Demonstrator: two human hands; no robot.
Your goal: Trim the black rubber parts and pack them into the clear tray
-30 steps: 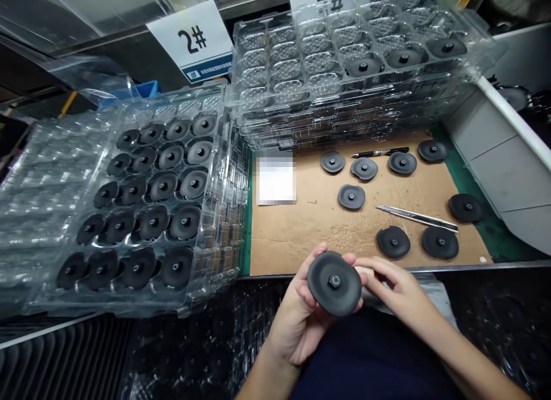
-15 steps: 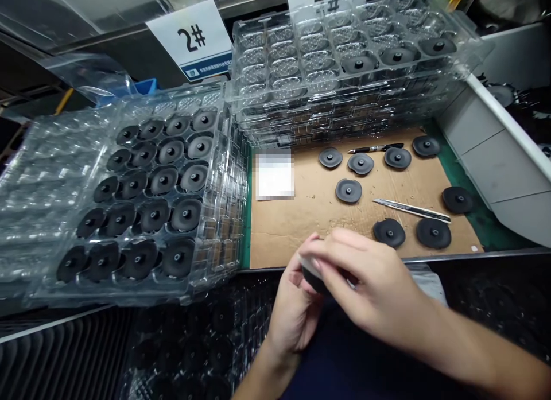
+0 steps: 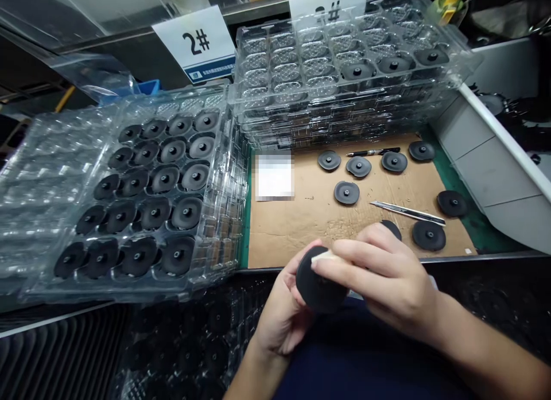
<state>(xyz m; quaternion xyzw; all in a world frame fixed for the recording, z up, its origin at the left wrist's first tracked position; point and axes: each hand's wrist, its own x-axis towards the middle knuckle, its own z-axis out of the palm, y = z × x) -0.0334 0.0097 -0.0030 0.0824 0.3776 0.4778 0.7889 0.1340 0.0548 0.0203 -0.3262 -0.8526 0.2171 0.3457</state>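
A round black disc [image 3: 321, 285] is held up in front of my body, its flat dark face turned toward me. My left hand [image 3: 286, 308] grips it from the left, with the fingers around its edge and behind it. My right hand [image 3: 387, 274] is closed, its fingertips pressed to the upper part of that face. At those fingertips shows a small cream-coloured piece [image 3: 323, 257]; whether it is a cloth or a finger cover I cannot make out. Just beyond the right hand lies another black disc [image 3: 392, 230], partly hidden.
Cardboard [image 3: 297, 228] carries several black discs, a pen [image 3: 373, 152] and a slim craft knife [image 3: 408, 213]. To the left, a clear tray [image 3: 206, 216] holds rows of discs. Stacked clear trays [image 3: 275, 121] stand behind. A white panel [image 3: 495, 153] borders the right side.
The disc has turned so its broad face shows. My right hand has shifted right and its fingertips now lie on that face. The view has moved slightly.
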